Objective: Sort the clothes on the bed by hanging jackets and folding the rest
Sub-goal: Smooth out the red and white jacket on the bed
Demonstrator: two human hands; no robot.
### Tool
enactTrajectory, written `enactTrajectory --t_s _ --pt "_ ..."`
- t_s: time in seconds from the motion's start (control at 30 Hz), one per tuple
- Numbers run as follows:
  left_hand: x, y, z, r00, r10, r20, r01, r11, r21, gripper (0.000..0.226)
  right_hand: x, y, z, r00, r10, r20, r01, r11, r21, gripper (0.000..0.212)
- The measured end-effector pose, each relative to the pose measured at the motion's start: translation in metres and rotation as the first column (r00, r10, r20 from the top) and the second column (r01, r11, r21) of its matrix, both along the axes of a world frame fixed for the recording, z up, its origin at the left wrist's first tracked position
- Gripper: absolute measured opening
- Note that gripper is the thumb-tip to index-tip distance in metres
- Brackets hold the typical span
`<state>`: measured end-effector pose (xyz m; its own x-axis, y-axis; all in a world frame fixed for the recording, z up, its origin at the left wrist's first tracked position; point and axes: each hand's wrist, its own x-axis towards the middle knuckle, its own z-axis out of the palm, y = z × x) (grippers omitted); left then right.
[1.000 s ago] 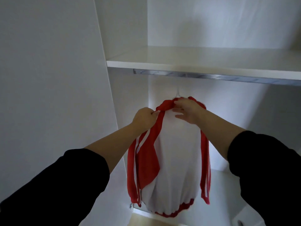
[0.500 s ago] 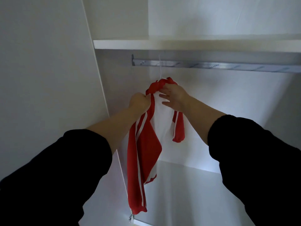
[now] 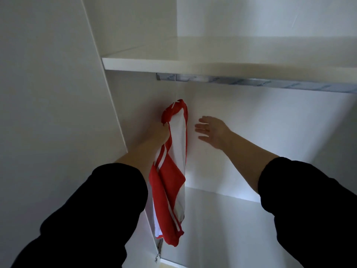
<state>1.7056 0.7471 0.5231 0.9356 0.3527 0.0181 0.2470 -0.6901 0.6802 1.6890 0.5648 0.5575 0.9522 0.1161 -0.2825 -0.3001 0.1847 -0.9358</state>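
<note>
A red and white jacket (image 3: 174, 163) hangs edge-on from a thin hanger hook on the metal wardrobe rail (image 3: 251, 82). My left hand (image 3: 161, 133) is at the jacket's red shoulder, just under the collar; the cloth hides most of its fingers, so its grip cannot be made out. My right hand (image 3: 211, 131) is off the jacket, a little to its right, with fingers spread and holding nothing. Both forearms are bare below black sleeves.
A white shelf (image 3: 222, 59) runs above the rail. The wardrobe's left side panel (image 3: 108, 84) stands close to the jacket. A white lower shelf (image 3: 222, 219) lies beneath. The rail to the right of the jacket carries nothing.
My right hand has let go of the jacket's collar and moved off to the right, fingers spread. The jacket has turned edge-on and slid left along the rail.
</note>
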Motion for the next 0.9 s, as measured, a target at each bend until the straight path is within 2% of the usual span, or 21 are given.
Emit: enactTrajectory --t_s 0.03,0.1,0.17,0.23,0.27,0.33,0.37,0.57,0.63,0.7,0.8,0.9 --pt "-0.006 0.000 -0.002 1.000 -0.008 -0.005 0.008 0.999 0.034 0.040 -0.001 -0.001 -0.005 1.000 -0.019 -0.024 0.019 1.000 -0.008 0.035" --pt "-0.020 -0.004 -0.004 0.998 -0.042 0.035 0.043 0.999 -0.009 0.033 -0.005 -0.004 -0.013 0.997 -0.053 -0.065 0.052 0.998 -0.020 0.029" --pt "-0.034 -0.007 -0.001 0.990 -0.030 0.136 0.032 0.999 -0.013 0.027 -0.011 -0.009 -0.021 0.992 -0.092 -0.089 0.090 0.996 -0.022 0.023" --pt "-0.044 -0.016 0.002 0.954 -0.067 0.293 0.036 0.993 0.109 0.042 -0.019 -0.016 -0.028 0.985 -0.147 -0.089 0.142 0.988 -0.059 0.021" --pt "-0.047 -0.025 0.004 0.926 -0.151 0.346 0.078 0.973 0.215 0.048 -0.023 -0.021 -0.032 0.980 -0.182 -0.080 0.175 0.980 -0.091 0.020" --pt "-0.052 -0.049 0.004 0.865 -0.375 0.333 0.214 0.877 0.430 0.055 -0.034 -0.036 -0.039 0.968 -0.252 -0.015 0.245 0.952 -0.186 0.016" --pt "-0.055 -0.063 0.003 0.837 -0.463 0.292 0.289 0.827 0.482 0.056 -0.040 -0.045 -0.041 0.958 -0.285 0.032 0.284 0.930 -0.234 0.015" --pt "-0.076 -0.151 -0.008 0.645 -0.725 0.241 0.522 0.648 0.555 0.060 -0.092 -0.132 -0.024 0.857 -0.471 0.207 0.514 0.798 -0.313 0.018" --pt "-0.087 -0.187 -0.007 0.566 -0.798 0.208 0.570 0.560 0.601 0.064 -0.121 -0.166 -0.015 0.812 -0.471 0.346 0.584 0.671 -0.457 0.025" --pt "-0.102 -0.227 -0.002 0.448 -0.871 0.203 0.615 0.465 0.636 0.068 -0.157 -0.199 -0.007 0.762 -0.440 0.476 0.648 0.498 -0.577 0.030" --pt "-0.138 -0.287 0.012 0.265 -0.942 0.208 0.667 0.334 0.666 0.071 -0.224 -0.244 0.004 0.706 -0.414 0.575 0.699 0.271 -0.662 0.032" --pt "-0.192 -0.345 0.023 0.136 -0.967 0.214 0.693 0.247 0.677 0.074 -0.310 -0.280 0.018 0.680 -0.332 0.654 0.690 -0.014 -0.724 0.038"
